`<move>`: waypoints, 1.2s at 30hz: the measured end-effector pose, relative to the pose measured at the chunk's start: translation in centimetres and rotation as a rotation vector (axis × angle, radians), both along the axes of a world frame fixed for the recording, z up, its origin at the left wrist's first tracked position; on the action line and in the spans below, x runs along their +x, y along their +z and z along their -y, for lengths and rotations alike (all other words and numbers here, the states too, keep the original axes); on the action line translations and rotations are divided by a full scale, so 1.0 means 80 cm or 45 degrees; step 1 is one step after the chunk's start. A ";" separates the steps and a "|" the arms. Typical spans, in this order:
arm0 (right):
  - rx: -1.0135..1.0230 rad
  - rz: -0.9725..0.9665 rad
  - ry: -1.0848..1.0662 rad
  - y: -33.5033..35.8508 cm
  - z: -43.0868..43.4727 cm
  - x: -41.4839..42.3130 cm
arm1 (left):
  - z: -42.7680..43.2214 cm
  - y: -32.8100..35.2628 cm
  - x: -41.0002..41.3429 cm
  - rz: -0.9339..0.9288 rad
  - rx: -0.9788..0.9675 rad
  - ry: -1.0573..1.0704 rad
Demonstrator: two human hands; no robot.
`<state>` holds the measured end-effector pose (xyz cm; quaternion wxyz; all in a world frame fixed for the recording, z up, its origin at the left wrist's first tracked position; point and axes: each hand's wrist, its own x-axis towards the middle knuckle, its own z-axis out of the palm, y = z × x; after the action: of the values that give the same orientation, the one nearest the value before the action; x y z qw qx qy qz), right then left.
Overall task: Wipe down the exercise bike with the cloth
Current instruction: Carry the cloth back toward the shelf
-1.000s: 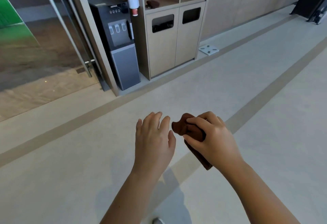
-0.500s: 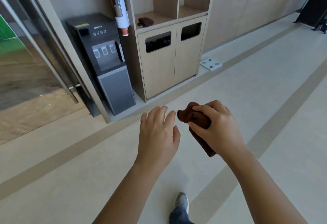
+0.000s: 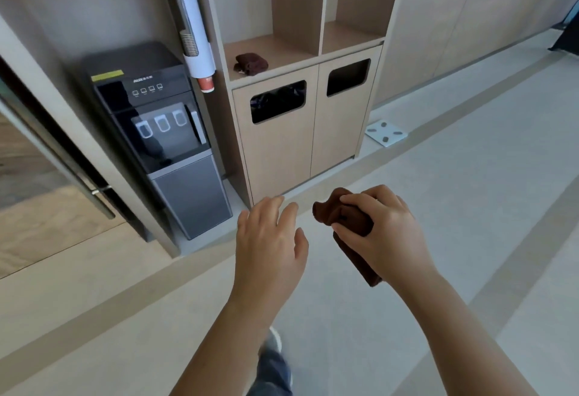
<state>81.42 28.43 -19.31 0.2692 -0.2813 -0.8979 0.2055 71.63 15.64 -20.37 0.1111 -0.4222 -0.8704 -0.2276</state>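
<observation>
- Our right fingers (image 3: 360, 200) are curled tight round the brown cloth (image 3: 344, 218), with the thumb pinching from below. The cloth is bunched in that grip, in mid-air above the floor (image 3: 470, 207).
- One crumpled end pokes out toward our left hand (image 3: 269, 239), and a loose tail hangs down under the right hand (image 3: 388, 236).
- The left fingers (image 3: 277, 207) are straight and a little spread, holding nothing. They sit just beside the cloth without touching it.
- It looks soft, light and limp, with no stiffness and little chance of slipping. We judge it best wadded or folded into a pad in the palm, because that dangling tail could snag.
- No exercise bike is in view, so we cannot tell how far the wiping has got.
- Further out there is a wooden cabinet (image 3: 341, 145) ahead. A second dark cloth (image 3: 250, 63) lies near the front edge of its left shelf.
- A water dispenser (image 3: 163, 145) stands left of the cabinet, and a white scale (image 3: 387, 134) lies on the floor at the cabinet's right corner.
</observation>
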 end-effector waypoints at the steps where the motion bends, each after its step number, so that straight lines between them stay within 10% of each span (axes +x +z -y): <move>1: 0.003 -0.004 -0.007 -0.001 -0.017 -0.017 | -0.016 -0.001 -0.019 0.007 -0.003 -0.003; 22: 0.047 -0.012 0.112 0.033 -0.306 -0.453 | -0.310 0.027 -0.441 -0.005 0.125 0.046; 36: 0.146 -0.144 0.770 0.121 -0.366 -0.683 | -0.333 0.110 -0.602 -0.311 0.206 0.561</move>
<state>26.74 57.70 -9.66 0.2608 0.0262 -0.9345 0.2406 23.49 42.27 -11.61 0.2955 -0.2365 -0.9005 -0.2140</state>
